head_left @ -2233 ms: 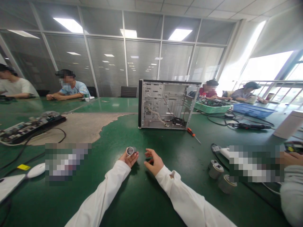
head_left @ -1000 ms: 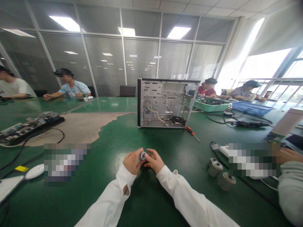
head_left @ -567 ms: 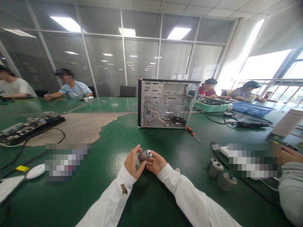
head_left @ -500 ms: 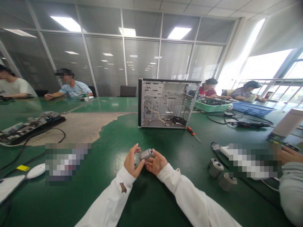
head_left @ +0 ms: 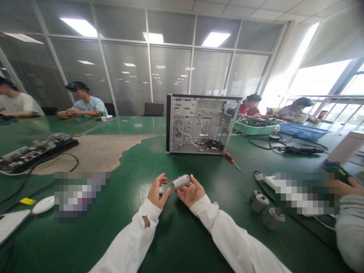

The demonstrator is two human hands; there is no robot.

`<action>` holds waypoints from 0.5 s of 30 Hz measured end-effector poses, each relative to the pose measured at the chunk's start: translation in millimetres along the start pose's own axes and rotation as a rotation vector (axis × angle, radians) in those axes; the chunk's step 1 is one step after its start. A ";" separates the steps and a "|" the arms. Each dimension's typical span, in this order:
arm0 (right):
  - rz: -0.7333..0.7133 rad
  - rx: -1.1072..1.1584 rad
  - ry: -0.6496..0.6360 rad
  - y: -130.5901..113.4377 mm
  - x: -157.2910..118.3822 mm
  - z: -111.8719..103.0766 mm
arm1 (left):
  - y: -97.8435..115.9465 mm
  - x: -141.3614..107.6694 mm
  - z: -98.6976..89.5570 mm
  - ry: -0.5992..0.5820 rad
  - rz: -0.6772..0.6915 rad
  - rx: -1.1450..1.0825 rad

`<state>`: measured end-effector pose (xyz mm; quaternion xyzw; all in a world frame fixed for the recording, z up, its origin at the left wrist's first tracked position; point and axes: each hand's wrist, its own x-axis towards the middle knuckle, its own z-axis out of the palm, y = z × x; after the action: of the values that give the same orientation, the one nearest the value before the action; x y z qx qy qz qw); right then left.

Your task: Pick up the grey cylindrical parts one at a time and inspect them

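A silver metal cylinder (head_left: 181, 182) lies tilted across the fingers of my right hand (head_left: 192, 192), above the green table. My right thumb and fingertips hold it near its right end. My left hand (head_left: 157, 192) is just to the left, open, thumb and fingers apart and off the cylinder. Two wider metal cylinders (head_left: 273, 219) stand on the table to the right of my right forearm. Behind my hands is an open computer case (head_left: 204, 123) with loose wires inside.
An orange-handled screwdriver (head_left: 232, 161) lies by the case. Farther right are a green basket (head_left: 256, 129), a blue basket (head_left: 304, 131) and cables. A power strip (head_left: 36, 151) sits at left on a bare grey patch. A co-worker's sleeve (head_left: 351, 223) reaches in at right.
My left hand has let go of the cylinder and drawn slightly left. My right hand now holds it alone, turned so that more of its side shows.
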<state>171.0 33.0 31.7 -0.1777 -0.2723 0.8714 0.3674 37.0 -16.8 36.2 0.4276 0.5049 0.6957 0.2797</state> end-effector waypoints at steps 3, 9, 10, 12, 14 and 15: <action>-0.025 -0.008 0.000 2.3 2.6 -4.0 | -2.6 -0.4 -1.2 -0.052 0.031 0.048; -0.230 -0.147 0.010 13.4 11.5 -12.8 | -2.4 -3.3 -5.4 -0.164 0.089 0.105; -0.289 -0.199 0.022 15.2 12.7 -13.1 | -2.0 -3.3 -6.5 -0.191 0.083 0.110; -0.400 -0.331 0.040 17.6 13.3 -11.9 | -1.3 -2.6 -9.5 -0.278 0.088 0.140; -0.497 -0.479 0.034 17.8 10.6 -8.4 | -0.8 -1.4 -12.8 -0.369 0.130 0.203; -0.539 -0.555 0.019 17.1 8.0 -6.1 | -0.9 -0.8 -14.2 -0.394 0.157 0.237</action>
<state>159.4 31.0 15.6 -0.2006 -0.5311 0.6352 0.5237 24.9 -23.8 33.3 0.6229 0.4839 0.5543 0.2657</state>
